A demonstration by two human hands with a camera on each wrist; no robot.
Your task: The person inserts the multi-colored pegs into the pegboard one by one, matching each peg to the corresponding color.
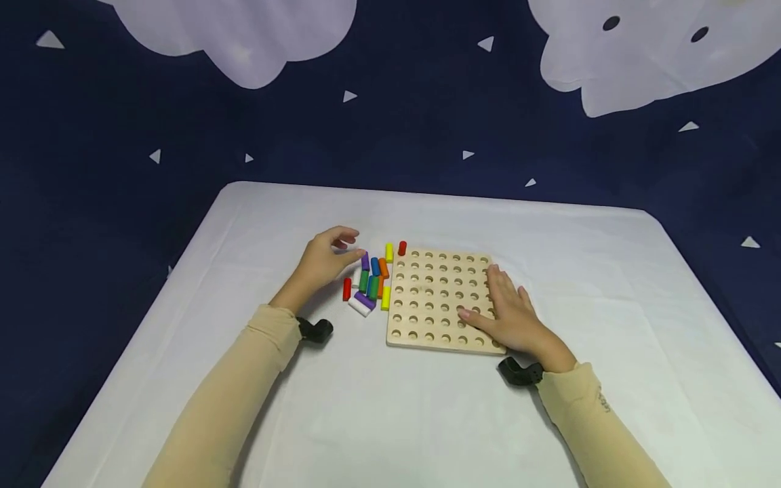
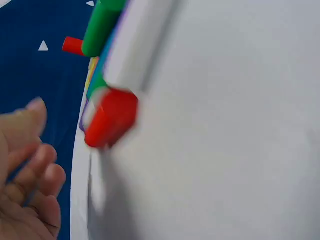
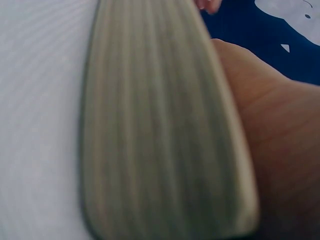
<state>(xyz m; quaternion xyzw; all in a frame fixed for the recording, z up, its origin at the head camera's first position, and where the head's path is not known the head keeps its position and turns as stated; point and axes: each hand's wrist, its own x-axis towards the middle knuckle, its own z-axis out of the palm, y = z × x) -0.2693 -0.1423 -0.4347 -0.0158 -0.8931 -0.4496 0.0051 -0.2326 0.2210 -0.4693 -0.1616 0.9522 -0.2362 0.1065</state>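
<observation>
A square wooden pegboard [image 1: 422, 297] with rows of round holes lies on the table. One red peg [image 1: 402, 248] stands upright in its far left corner hole. My right hand [image 1: 515, 322] rests on the board's right edge, fingers straight and thumb over the top face. In the right wrist view the board's side edge [image 3: 160, 130] fills the middle, beside the hand. My left hand [image 1: 323, 257] hovers at the peg pile, thumb tip right by a purple peg [image 1: 365, 261]. Its fingers are loosely bent with nothing between them in the left wrist view.
Left of the board lie several loose pegs: red [image 1: 346, 289], white [image 1: 358, 307], green [image 1: 363, 281], blue [image 1: 375, 266], orange [image 1: 383, 268] and yellow [image 1: 386, 298]. A white cloth covers the table [image 1: 390, 420]. Behind it hangs a dark blue curtain [image 1: 403, 129] with clouds and triangles.
</observation>
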